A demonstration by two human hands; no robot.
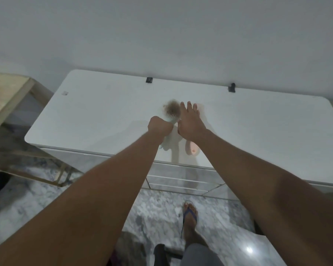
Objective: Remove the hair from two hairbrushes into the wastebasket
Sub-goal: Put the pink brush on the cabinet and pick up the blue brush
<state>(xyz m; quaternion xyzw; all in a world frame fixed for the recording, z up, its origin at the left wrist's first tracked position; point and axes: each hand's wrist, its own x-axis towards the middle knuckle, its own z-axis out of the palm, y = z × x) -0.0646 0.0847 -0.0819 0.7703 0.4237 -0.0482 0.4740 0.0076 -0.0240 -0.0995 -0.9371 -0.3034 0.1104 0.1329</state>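
First brush: left hand point(159, 127) fists the handle of the hairy brush point(172, 112) over the surface point(104, 112); right hand point(188, 121), fingers spread, must next pinch the hair.

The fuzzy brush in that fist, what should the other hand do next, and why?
Probably pinch the brown hair clump and pull it off. The left hand grips the green brush, bristles still clogged, and the right hand is open beside it.
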